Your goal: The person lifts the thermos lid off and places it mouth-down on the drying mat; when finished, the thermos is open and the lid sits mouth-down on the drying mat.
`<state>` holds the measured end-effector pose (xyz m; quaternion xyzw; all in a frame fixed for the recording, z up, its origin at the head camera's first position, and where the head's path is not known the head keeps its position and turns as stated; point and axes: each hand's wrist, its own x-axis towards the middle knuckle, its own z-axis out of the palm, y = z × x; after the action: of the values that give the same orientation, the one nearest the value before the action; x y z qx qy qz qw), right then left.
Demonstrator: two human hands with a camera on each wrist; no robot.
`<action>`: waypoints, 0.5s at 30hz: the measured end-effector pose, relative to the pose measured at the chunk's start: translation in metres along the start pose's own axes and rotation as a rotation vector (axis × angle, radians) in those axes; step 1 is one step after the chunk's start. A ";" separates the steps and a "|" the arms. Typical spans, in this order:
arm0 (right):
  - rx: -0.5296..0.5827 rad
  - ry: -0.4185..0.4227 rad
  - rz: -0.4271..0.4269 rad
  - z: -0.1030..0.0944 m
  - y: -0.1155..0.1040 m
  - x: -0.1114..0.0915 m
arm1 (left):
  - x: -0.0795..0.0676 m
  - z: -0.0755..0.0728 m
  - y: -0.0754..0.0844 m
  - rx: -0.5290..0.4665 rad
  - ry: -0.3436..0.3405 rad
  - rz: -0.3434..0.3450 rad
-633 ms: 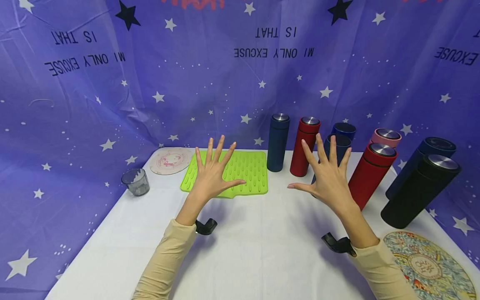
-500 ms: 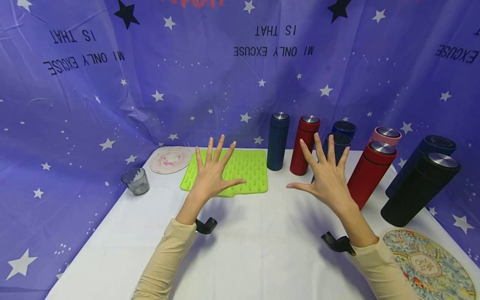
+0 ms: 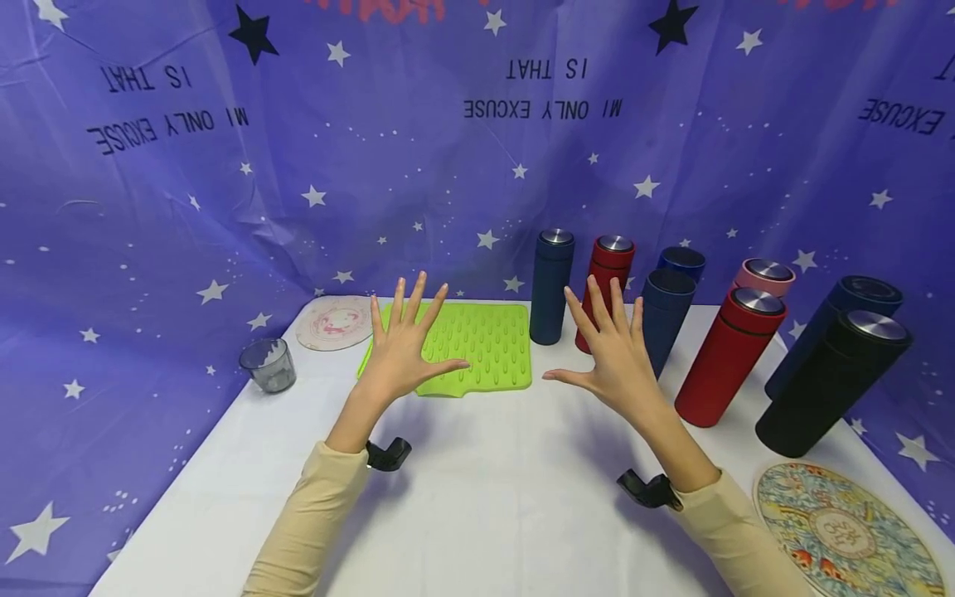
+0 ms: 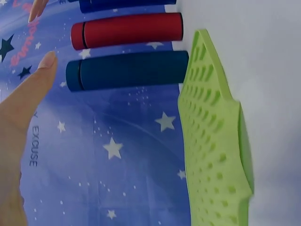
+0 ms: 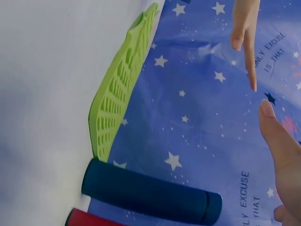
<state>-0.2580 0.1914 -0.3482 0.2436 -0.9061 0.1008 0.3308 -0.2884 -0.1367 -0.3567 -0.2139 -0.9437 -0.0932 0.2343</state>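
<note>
My left hand hovers above the table with fingers spread wide, in front of a lime-green ribbed silicone mat that it partly hides. Likewise spread and holding nothing, my right hand is in the air before a red thermos bottle and a dark blue one, covering part of both. Another blue thermos stands upright beside the mat's right edge. In the left wrist view, the thumb shows apart from the bottles; the right wrist view shows the other thumb, also touching nothing.
More bottles stand at right: a red thermos, a pink one, a black one and blue ones. A patterned round mat lies front right. At left are a clear glass and a pale round mat. A starry purple cloth hangs behind.
Both hands have shifted left, the right one farther, uncovering more of the dark blue and red bottles. The fingers stay spread. The bottles, mats and glass keep their places.
</note>
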 end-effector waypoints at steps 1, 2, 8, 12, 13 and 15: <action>0.018 0.002 -0.001 0.003 -0.001 0.002 | -0.002 0.000 -0.003 -0.009 0.000 -0.004; 0.034 0.002 -0.001 0.006 -0.002 0.004 | -0.004 0.001 -0.007 -0.015 -0.003 -0.010; 0.170 0.008 0.027 0.023 -0.004 0.016 | -0.021 0.007 -0.032 -0.082 -0.044 -0.062; 0.292 0.015 0.071 0.035 -0.001 0.022 | -0.030 0.012 -0.049 -0.136 -0.081 -0.098; 0.321 0.017 0.081 0.038 0.000 0.024 | -0.031 0.014 -0.053 -0.150 -0.092 -0.109; 0.376 0.023 0.108 0.045 0.001 0.028 | -0.034 0.017 -0.061 -0.177 -0.110 -0.129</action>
<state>-0.3017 0.1668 -0.3645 0.2508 -0.8792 0.2888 0.2840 -0.2956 -0.1987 -0.3922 -0.1776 -0.9550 -0.1792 0.1560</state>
